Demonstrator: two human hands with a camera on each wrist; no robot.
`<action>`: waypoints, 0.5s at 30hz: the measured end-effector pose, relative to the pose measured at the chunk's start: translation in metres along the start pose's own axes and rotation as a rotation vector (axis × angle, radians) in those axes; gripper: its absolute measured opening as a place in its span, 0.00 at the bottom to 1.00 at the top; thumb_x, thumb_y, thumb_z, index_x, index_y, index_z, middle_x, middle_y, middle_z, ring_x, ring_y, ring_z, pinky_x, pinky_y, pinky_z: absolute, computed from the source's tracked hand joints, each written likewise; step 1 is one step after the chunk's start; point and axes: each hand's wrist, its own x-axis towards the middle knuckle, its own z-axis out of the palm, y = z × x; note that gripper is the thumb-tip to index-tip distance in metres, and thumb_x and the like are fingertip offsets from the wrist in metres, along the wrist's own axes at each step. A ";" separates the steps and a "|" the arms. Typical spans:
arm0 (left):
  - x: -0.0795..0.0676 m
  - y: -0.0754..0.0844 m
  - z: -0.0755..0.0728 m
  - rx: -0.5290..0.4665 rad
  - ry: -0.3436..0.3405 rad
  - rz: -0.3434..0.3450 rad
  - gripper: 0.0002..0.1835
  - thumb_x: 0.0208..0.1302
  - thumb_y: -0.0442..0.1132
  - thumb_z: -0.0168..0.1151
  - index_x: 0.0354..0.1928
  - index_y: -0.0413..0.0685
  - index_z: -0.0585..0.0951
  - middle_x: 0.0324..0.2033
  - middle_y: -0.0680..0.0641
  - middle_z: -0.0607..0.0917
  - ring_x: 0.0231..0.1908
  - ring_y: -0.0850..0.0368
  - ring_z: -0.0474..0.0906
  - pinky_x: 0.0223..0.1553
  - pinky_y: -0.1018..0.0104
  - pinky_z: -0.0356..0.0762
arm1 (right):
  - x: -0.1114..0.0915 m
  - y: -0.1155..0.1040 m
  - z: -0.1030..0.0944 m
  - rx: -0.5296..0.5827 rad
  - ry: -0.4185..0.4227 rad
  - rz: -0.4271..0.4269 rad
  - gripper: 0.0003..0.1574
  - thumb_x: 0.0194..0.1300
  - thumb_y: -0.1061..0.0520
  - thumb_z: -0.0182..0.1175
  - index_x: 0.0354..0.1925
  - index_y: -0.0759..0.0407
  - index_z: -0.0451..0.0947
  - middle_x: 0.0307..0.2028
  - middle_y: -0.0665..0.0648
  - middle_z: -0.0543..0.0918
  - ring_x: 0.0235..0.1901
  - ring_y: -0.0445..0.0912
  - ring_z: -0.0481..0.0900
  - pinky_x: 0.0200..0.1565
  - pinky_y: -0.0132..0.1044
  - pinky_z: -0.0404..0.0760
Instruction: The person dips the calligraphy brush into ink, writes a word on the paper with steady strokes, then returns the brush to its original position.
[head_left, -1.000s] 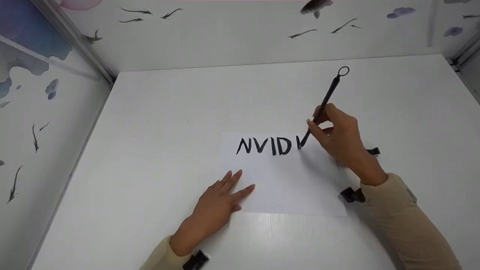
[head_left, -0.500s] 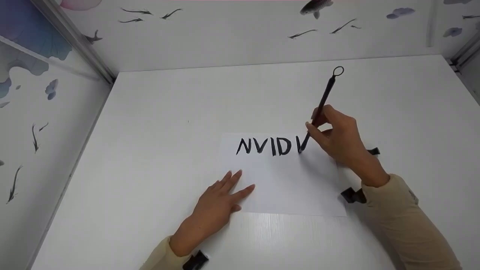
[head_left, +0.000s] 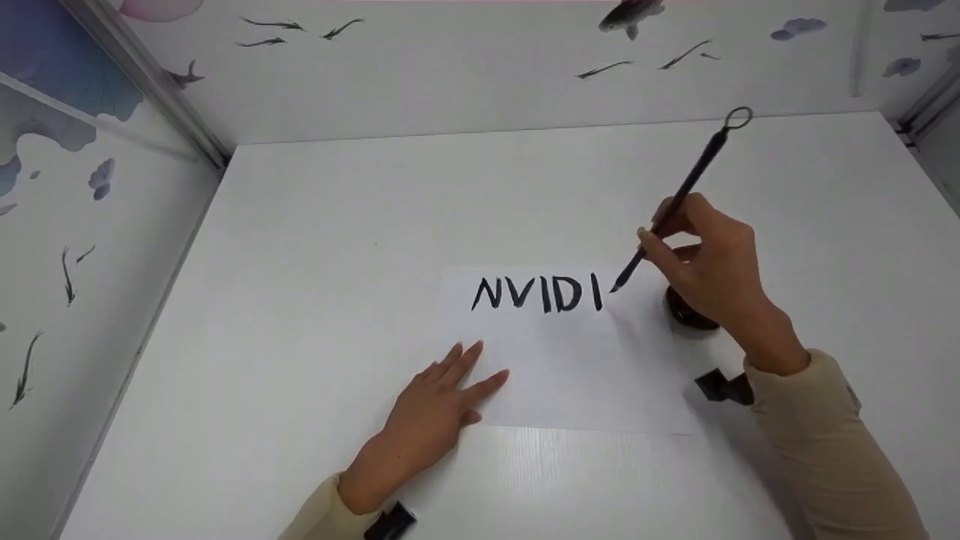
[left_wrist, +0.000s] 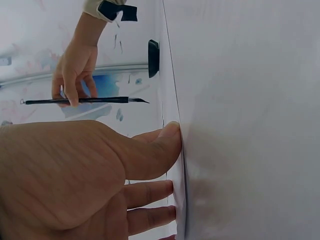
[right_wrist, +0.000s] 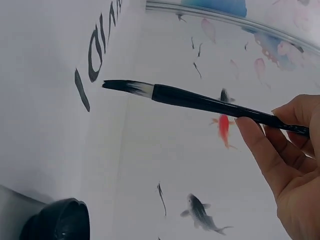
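A white sheet of paper (head_left: 570, 375) lies on the table, bearing black brushed letters (head_left: 536, 293) that read "NVIDI". My right hand (head_left: 712, 255) pinches a dark writing brush (head_left: 694, 176) between thumb and fingers. In the right wrist view the inked tip of the brush (right_wrist: 127, 87) stands clear of the paper, near the last stroke. My left hand (head_left: 442, 401) rests with spread, straight fingers on the paper's left part. Seen from the left wrist, its thumb (left_wrist: 167, 145) lies at the sheet's near edge. A dark bowl (head_left: 690, 311) is partly hidden behind my right hand.
The white table (head_left: 300, 300) runs back to a wall panel (head_left: 465, 67) painted with fish. Another painted panel (head_left: 45, 300) closes off the left side. The dark bowl (right_wrist: 62, 220) stands close to the paper's right edge.
The last upright stroke has been drawn downward, and the brush has since lifted off it. My right hand has moved right and slightly up, uncovering the bowl. The left hand has stayed put.
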 end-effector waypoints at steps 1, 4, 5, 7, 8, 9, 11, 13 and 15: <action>0.000 0.000 0.000 0.002 0.000 0.000 0.29 0.63 0.42 0.62 0.67 0.64 0.71 0.70 0.43 0.62 0.68 0.43 0.58 0.55 0.44 0.70 | 0.001 0.001 -0.002 -0.011 0.031 -0.006 0.15 0.54 0.70 0.67 0.38 0.70 0.72 0.33 0.58 0.82 0.31 0.47 0.84 0.31 0.17 0.75; 0.000 0.000 0.000 0.013 0.003 0.001 0.29 0.63 0.42 0.62 0.67 0.64 0.71 0.69 0.43 0.63 0.68 0.42 0.59 0.55 0.44 0.70 | 0.000 0.007 -0.005 -0.045 0.092 -0.022 0.14 0.54 0.70 0.67 0.37 0.71 0.72 0.32 0.58 0.82 0.30 0.47 0.84 0.32 0.16 0.73; 0.000 0.000 0.000 0.017 0.003 0.000 0.29 0.63 0.42 0.62 0.67 0.64 0.71 0.69 0.43 0.63 0.67 0.42 0.59 0.54 0.44 0.71 | 0.000 0.010 -0.004 -0.053 0.099 -0.026 0.14 0.54 0.70 0.67 0.37 0.71 0.72 0.32 0.58 0.82 0.30 0.47 0.84 0.32 0.15 0.73; 0.000 0.000 0.001 0.025 0.004 0.000 0.29 0.63 0.42 0.62 0.67 0.64 0.71 0.69 0.43 0.63 0.67 0.42 0.59 0.54 0.44 0.71 | -0.003 0.015 -0.003 -0.062 0.108 -0.030 0.14 0.54 0.70 0.67 0.37 0.71 0.72 0.33 0.59 0.81 0.31 0.48 0.84 0.32 0.15 0.72; 0.000 0.000 0.001 0.027 0.004 0.000 0.29 0.62 0.42 0.63 0.67 0.64 0.71 0.69 0.43 0.63 0.67 0.42 0.59 0.54 0.44 0.71 | -0.005 0.017 -0.002 -0.063 0.112 -0.031 0.14 0.53 0.71 0.67 0.37 0.71 0.72 0.33 0.59 0.81 0.31 0.48 0.84 0.32 0.15 0.72; 0.000 0.000 0.001 0.029 0.004 0.000 0.29 0.62 0.42 0.63 0.67 0.64 0.71 0.69 0.43 0.63 0.67 0.42 0.60 0.54 0.44 0.71 | -0.007 0.018 -0.001 -0.063 0.118 -0.032 0.14 0.53 0.71 0.67 0.37 0.71 0.72 0.33 0.60 0.81 0.31 0.48 0.84 0.32 0.15 0.72; 0.001 0.000 0.001 0.029 0.003 0.000 0.29 0.63 0.42 0.62 0.67 0.64 0.71 0.69 0.43 0.63 0.67 0.43 0.59 0.54 0.44 0.71 | -0.010 0.021 0.002 -0.062 0.134 -0.028 0.14 0.53 0.71 0.67 0.37 0.71 0.72 0.33 0.60 0.81 0.32 0.49 0.84 0.33 0.15 0.72; 0.000 0.000 0.001 0.031 0.005 0.002 0.29 0.63 0.43 0.62 0.67 0.64 0.71 0.69 0.43 0.63 0.67 0.43 0.59 0.53 0.44 0.72 | -0.013 0.023 0.005 -0.059 0.149 -0.022 0.14 0.53 0.71 0.67 0.36 0.71 0.72 0.33 0.60 0.81 0.32 0.49 0.84 0.33 0.15 0.72; 0.000 0.001 0.001 0.029 0.006 0.002 0.28 0.64 0.43 0.61 0.67 0.64 0.71 0.69 0.43 0.63 0.67 0.43 0.59 0.54 0.44 0.71 | -0.015 0.025 0.009 -0.051 0.156 -0.020 0.14 0.53 0.71 0.67 0.36 0.71 0.72 0.34 0.60 0.81 0.33 0.50 0.85 0.33 0.15 0.72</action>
